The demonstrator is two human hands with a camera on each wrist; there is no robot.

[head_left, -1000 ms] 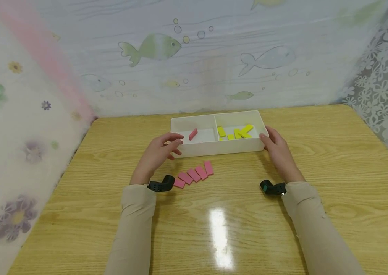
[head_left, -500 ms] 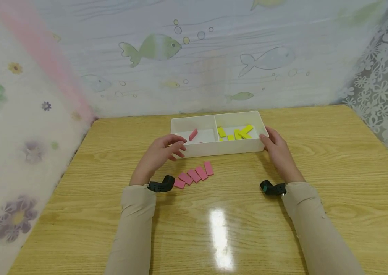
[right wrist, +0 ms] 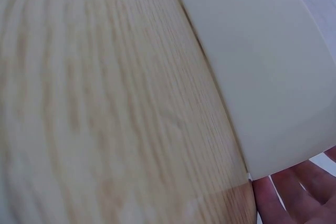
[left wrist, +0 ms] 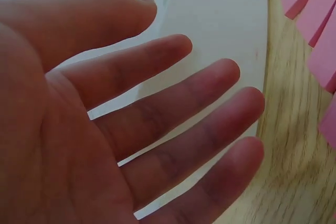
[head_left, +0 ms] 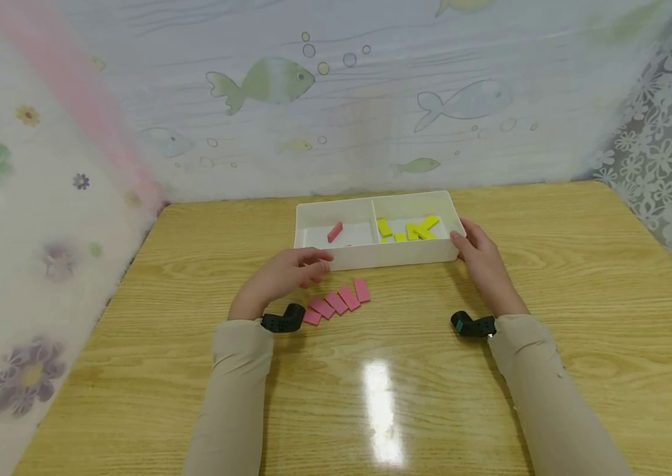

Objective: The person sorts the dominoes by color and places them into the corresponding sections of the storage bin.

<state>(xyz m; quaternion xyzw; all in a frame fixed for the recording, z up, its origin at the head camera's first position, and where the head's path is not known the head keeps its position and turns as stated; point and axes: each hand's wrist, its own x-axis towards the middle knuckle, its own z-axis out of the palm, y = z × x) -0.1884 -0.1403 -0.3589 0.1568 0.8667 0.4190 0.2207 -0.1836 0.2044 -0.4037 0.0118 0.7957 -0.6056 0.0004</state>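
1. Gripping the right end of the white box (head_left: 395,256), the right hand (head_left: 483,259) is pressing its thumb to the front corner, fingers lying along the end wall.
2. Its partner, the left hand (head_left: 281,276), is holding nothing — the fingers are spreading out loosely before the box's front left corner; whether they are touching it, I cannot tell.
3. Box and hands are sharing a wooden table (head_left: 431,390), the box sitting upright near the far edge, a divider splitting it into two compartments.
4. One pink tile (head_left: 335,231) is showing clearly in the left compartment, a second pink sliver just peeping over the front wall.
5. Several yellow tiles (head_left: 412,231) are lying jumbled in the right compartment.
6. More pink tiles (head_left: 335,303) are forming a slanting row on the table — in front of the box, near the left hand.
7. Behind, a fish-patterned sheet (head_left: 348,145) is hanging.
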